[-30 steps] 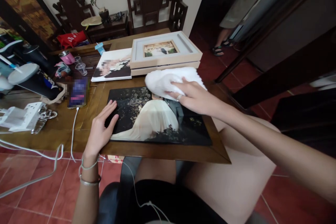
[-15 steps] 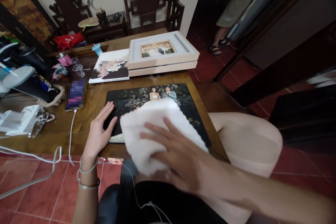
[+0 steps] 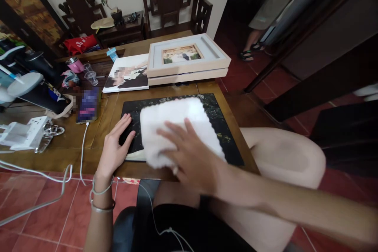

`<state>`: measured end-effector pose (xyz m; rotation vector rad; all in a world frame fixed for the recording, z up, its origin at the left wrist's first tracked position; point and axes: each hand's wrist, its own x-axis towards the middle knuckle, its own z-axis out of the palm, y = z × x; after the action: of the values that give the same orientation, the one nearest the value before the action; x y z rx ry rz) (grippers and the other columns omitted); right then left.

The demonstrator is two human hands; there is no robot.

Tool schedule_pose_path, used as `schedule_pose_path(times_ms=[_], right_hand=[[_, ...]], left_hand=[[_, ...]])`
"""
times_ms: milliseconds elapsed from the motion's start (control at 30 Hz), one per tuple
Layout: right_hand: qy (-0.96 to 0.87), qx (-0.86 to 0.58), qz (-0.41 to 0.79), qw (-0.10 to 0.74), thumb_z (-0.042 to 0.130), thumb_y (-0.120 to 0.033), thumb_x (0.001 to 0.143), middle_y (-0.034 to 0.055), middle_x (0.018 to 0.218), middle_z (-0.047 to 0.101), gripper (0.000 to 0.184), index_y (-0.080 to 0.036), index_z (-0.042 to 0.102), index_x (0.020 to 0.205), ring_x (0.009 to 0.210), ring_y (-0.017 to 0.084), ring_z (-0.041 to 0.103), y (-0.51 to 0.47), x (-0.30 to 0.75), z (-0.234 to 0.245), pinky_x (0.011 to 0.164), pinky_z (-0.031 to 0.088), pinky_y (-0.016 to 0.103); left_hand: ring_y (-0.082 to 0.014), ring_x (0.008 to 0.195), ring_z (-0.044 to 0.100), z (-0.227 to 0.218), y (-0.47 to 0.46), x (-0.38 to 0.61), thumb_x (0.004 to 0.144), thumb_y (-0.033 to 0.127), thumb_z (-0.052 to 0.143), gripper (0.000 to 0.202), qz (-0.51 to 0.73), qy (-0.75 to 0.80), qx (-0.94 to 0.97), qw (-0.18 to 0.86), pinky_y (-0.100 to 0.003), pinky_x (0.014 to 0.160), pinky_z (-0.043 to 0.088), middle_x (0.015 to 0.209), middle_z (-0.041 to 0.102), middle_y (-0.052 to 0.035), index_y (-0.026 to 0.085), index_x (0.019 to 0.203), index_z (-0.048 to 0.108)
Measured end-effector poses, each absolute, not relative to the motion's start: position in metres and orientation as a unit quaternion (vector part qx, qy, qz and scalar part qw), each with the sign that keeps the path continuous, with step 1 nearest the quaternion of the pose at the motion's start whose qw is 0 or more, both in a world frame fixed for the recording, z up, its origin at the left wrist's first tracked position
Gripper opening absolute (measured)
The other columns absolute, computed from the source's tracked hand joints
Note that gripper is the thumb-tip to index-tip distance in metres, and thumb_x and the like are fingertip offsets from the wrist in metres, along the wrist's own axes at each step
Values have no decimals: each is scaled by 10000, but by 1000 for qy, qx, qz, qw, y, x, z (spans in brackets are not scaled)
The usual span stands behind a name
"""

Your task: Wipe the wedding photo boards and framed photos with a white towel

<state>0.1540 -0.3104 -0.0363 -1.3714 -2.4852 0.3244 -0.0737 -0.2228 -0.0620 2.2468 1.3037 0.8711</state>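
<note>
A dark photo panel (image 3: 230,141) lies flat near the table's front edge. Spread over much of it is a white cloth (image 3: 189,112), hiding the middle of the picture. My right hand (image 3: 191,153) rests on top of this cloth, fingers spread and a little blurred. At the panel's left side, my left hand (image 3: 116,145) lies flat, its fingers on the dark surface and the thumb apart. Both hands are open.
Behind the panel are stacked pale frames (image 3: 189,71) and a white-edged photo print (image 3: 125,75). To the left are a charging phone (image 3: 88,106), a power strip (image 3: 34,132) and a black tumbler (image 3: 44,96). A person's leg (image 3: 254,39) shows at back right.
My right hand and the white cloth have moved away from me, up the panel, now covering the two figures in the picture. My left hand stays at the panel's left edge.
</note>
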Motion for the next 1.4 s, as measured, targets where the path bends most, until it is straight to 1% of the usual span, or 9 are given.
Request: schedule_pose_path(times_ms=[167, 400, 533, 633, 767, 900, 1067, 1167, 1400], right_hand=[[-886, -392, 164, 186, 690, -346, 753, 120, 1424, 549, 267, -307, 741, 1012, 1423, 433, 317, -365, 146, -43, 1126, 92, 757], [-864, -471, 127, 124, 535, -153, 843, 175, 1418, 558, 456, -201, 628, 1287, 1404, 394, 376, -263, 173, -32, 1102, 230, 729], [-844, -512, 102, 127, 393, -200, 967, 206, 1349, 593, 406, -129, 606, 1305, 1324, 390, 462, -206, 188, -25, 1062, 322, 688], [-836, -528, 92, 120, 440, -164, 935, 210, 1366, 577, 408, -121, 606, 1306, 1350, 401, 432, -217, 184, -29, 1084, 287, 700], [-858, -486, 63, 155, 657, -204, 789, 175, 1430, 533, 341, -209, 706, 1126, 1406, 455, 337, -293, 164, -45, 1093, 195, 765], [-877, -400, 50, 260, 666, -254, 801, 98, 1387, 577, 48, -262, 711, 817, 1403, 409, 371, -367, 153, -52, 1115, 208, 733], [-888, -371, 132, 236, 646, -293, 792, 112, 1384, 593, 237, -271, 710, 1020, 1381, 381, 423, -356, 162, -42, 1121, 235, 715], [-868, -435, 138, 195, 569, -173, 796, 165, 1363, 605, 358, -207, 683, 1134, 1350, 388, 463, -301, 182, -36, 1084, 298, 716], [-820, -528, 65, 210, 429, -177, 912, 215, 1215, 653, 324, -112, 664, 1126, 1224, 422, 555, -224, 227, -38, 1010, 371, 717]], left_hand=[[-264, 1411, 452, -62, -223, -74, 957, 390, 557, 433, 306, 462, 808, 198, -520, 1197, 330, 1473, 541, -85, 224, 1354, 603], [-263, 1411, 453, -61, -222, -75, 957, 377, 559, 444, 299, 458, 814, 197, -506, 1200, 329, 1473, 538, -107, 191, 1358, 599], [-264, 1409, 456, -61, -222, -74, 958, 378, 558, 434, 306, 461, 809, 200, -513, 1202, 323, 1463, 551, -98, 204, 1352, 604], [-265, 1402, 465, -61, -223, -74, 955, 381, 562, 430, 309, 463, 806, 199, -512, 1199, 330, 1455, 558, -97, 206, 1345, 611], [-267, 1405, 461, -61, -223, -73, 953, 384, 566, 438, 309, 465, 805, 200, -504, 1201, 329, 1461, 552, -96, 200, 1349, 608], [-264, 1412, 450, -61, -223, -74, 960, 394, 552, 453, 293, 471, 809, 193, -499, 1202, 326, 1481, 531, -89, 199, 1368, 589], [-249, 1424, 435, -60, -222, -75, 965, 389, 547, 465, 285, 468, 814, 194, -478, 1210, 315, 1496, 513, -94, 181, 1379, 577], [-245, 1423, 437, -60, -222, -75, 961, 379, 554, 463, 288, 466, 813, 195, -469, 1212, 316, 1488, 522, -99, 171, 1373, 583], [-245, 1412, 453, -60, -223, -74, 959, 367, 558, 443, 299, 464, 811, 192, -475, 1206, 327, 1476, 535, -93, 179, 1358, 597]])
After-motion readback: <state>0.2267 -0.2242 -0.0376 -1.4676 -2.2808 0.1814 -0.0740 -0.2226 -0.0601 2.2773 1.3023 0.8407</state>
